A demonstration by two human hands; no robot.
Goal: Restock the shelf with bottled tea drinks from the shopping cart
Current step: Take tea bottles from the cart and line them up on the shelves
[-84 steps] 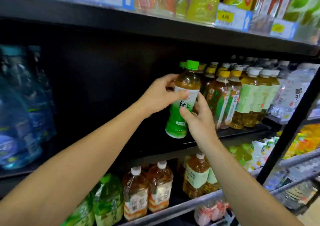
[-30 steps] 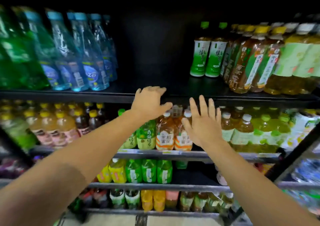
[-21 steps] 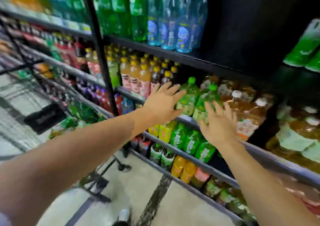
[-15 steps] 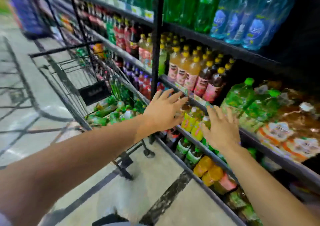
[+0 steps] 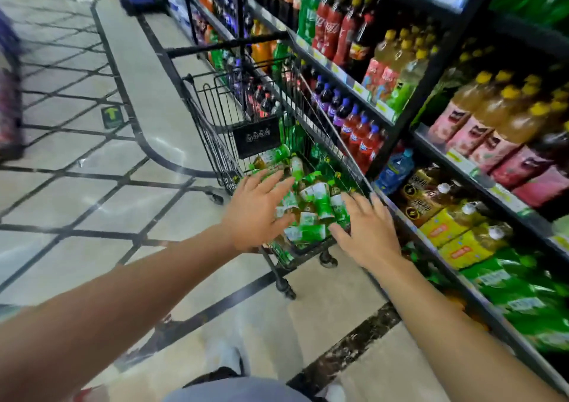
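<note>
Now reaching over cart, near end.
Left hand and right hand both spread flat, empty, above tea bottles; shelf alongside.

Cart open on top; shelf crowds its right side.

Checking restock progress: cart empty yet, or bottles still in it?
Not empty. The shopping cart holds a pile of green-label tea bottles lying on their sides; both hands reach over them, open.

Black metal wire cart; clear glossy plastic bottles; polished glossy stone floor.
</note>
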